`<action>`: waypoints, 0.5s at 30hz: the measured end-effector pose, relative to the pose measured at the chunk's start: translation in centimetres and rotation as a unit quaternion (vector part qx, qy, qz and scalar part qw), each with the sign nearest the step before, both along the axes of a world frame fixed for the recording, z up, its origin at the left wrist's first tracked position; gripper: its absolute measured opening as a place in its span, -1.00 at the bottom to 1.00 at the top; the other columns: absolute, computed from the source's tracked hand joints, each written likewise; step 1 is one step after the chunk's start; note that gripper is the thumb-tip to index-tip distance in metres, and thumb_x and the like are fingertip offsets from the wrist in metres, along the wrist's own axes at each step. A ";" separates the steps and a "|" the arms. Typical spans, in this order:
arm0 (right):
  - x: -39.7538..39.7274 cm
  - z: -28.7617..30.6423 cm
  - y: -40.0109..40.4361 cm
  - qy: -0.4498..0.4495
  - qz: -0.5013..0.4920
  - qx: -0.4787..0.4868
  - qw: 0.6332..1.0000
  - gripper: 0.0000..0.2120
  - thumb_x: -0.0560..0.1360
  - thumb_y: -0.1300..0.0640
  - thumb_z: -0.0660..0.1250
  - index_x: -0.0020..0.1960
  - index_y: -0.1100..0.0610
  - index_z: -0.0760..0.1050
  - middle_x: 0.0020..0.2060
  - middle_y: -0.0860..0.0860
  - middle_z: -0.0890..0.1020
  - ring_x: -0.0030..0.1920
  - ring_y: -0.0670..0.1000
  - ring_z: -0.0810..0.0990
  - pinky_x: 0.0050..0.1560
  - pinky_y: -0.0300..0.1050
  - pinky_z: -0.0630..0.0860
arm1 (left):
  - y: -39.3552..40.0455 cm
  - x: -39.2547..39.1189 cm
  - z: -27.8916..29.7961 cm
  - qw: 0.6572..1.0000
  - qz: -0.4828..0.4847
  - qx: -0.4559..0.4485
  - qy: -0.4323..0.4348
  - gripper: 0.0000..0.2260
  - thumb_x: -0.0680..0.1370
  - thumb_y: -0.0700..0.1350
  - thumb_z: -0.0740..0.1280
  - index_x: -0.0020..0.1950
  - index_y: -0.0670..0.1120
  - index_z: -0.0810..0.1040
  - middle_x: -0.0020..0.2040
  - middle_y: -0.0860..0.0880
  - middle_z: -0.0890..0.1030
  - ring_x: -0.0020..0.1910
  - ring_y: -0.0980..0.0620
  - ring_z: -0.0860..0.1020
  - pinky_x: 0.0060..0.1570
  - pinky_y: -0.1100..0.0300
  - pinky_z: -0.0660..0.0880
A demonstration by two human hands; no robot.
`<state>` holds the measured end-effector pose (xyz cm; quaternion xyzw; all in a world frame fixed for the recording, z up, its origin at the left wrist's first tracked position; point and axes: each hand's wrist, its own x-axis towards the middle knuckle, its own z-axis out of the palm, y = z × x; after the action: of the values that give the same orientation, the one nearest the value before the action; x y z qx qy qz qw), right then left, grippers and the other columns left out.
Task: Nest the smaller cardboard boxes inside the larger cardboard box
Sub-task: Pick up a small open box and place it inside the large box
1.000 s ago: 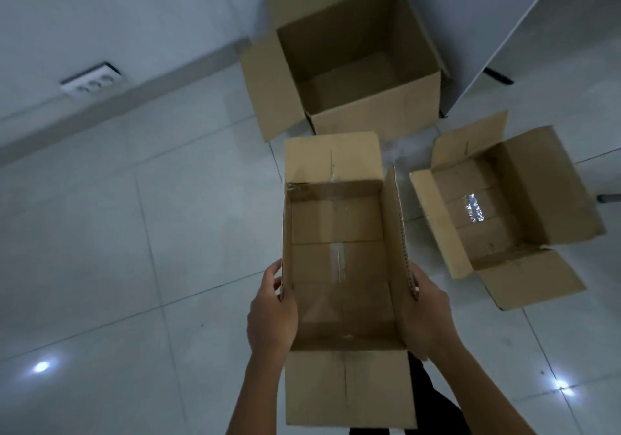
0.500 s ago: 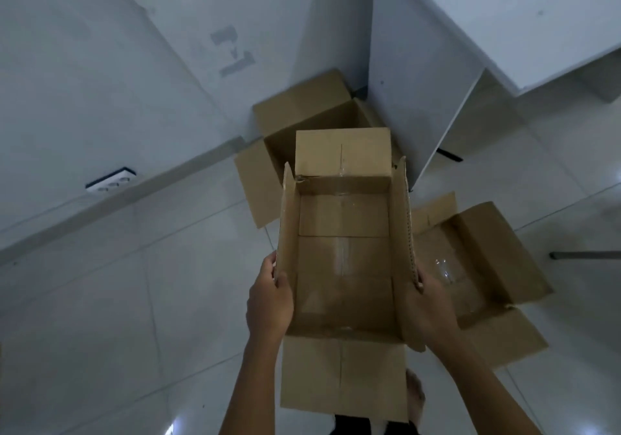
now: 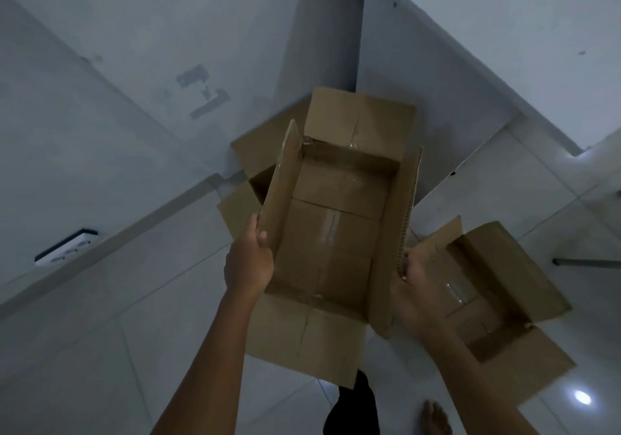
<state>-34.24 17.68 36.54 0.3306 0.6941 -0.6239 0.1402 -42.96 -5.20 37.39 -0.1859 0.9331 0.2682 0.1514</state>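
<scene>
I hold an open, empty cardboard box [image 3: 331, 233] in the air in front of me, its flaps spread. My left hand [image 3: 248, 263] grips its left side flap and my right hand [image 3: 420, 293] grips its right side. Behind and below it, the larger cardboard box [image 3: 250, 162] stands on the floor by the wall, mostly hidden by the held box. Another small open box [image 3: 497, 283] lies on the floor to the right, partly behind my right hand.
A white wall [image 3: 134, 64] and a white cabinet panel [image 3: 437, 64] meet behind the boxes. A wall socket [image 3: 65, 246] sits low at the left. A thin metal leg [image 3: 588, 262] shows at the right edge. My bare foot [image 3: 435, 418] is on the tiled floor.
The held box has risen from low over the floor and moved forward over the larger box, tilting slightly to the right. The view has tipped upward toward the wall.
</scene>
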 end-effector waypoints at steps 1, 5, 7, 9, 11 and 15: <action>-0.9 -0.6 -0.7 -0.010 -0.017 0.000 1.000 -0.74 0.61 0.14 0.19 0.29 0.01 0.31 -0.04 -0.16 0.53 -0.08 -0.13 0.54 0.01 -0.03 0.51 | -0.5 -1.4 -0.5 1.000 -0.015 -0.010 0.002 -0.56 0.69 -0.08 0.10 0.58 0.05 0.16 0.39 -0.12 0.50 0.30 -0.16 0.50 0.08 -0.02 0.44; -3.6 -2.4 -2.9 -0.039 -0.057 -0.009 0.998 -0.79 0.59 0.12 0.23 0.19 -0.04 0.32 -0.10 -0.18 0.55 -0.15 -0.17 0.57 -0.26 -0.30 0.47 | -1.8 -6.3 -2.0 0.997 -0.069 -0.033 -0.003 -0.52 0.67 -0.17 0.15 0.57 0.09 0.17 0.31 -0.09 0.56 0.16 -0.11 0.57 -0.10 0.12 0.38; -4.7 -3.3 -3.6 -0.053 -0.057 0.003 0.997 -0.78 0.59 0.09 0.23 0.21 -0.05 0.32 -0.09 -0.17 0.58 -0.13 -0.17 0.59 -0.28 -0.29 0.50 | -2.4 -8.7 -2.8 0.995 -0.092 -0.035 -0.003 -0.49 0.65 -0.21 0.16 0.56 0.13 0.18 0.30 -0.07 0.57 0.15 -0.09 0.58 -0.10 0.13 0.40; -5.7 -4.0 -4.0 -0.073 -0.056 -0.003 0.996 -0.78 0.60 0.15 0.21 0.22 -0.02 0.32 -0.08 -0.12 0.58 -0.11 -0.11 0.59 -0.19 -0.14 0.56 | -2.7 -10.8 -3.6 0.993 -0.111 -0.036 -0.008 -0.46 0.62 -0.25 0.17 0.54 0.15 0.21 0.29 -0.03 0.58 0.16 -0.08 0.57 -0.09 0.14 0.39; -6.7 -4.6 -4.3 -0.095 -0.042 -0.004 0.995 -0.79 0.60 0.21 0.18 0.20 0.00 0.32 -0.05 -0.07 0.58 -0.09 -0.08 0.59 -0.19 -0.15 0.53 | -2.9 -12.6 -4.1 0.991 -0.126 -0.033 0.002 -0.52 0.63 -0.22 0.17 0.51 0.14 0.28 0.24 -0.04 0.60 0.10 -0.08 0.57 -0.11 0.14 0.36; -8.9 -4.8 -4.8 -0.129 -0.053 -0.005 0.990 -0.82 0.58 0.30 0.16 0.08 0.04 0.34 -0.04 0.06 0.59 -0.07 0.06 0.59 -0.15 0.03 0.57 | -3.1 -15.3 -4.9 0.987 -0.157 -0.021 0.008 -0.60 0.66 -0.19 0.18 0.48 0.06 0.31 0.17 -0.10 0.62 -0.01 -0.06 0.57 -0.13 0.14 0.37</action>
<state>-43.13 12.85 31.75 0.4442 0.6488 -0.5856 0.1971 -58.24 -8.33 32.53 -0.0381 0.9572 0.2230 0.1805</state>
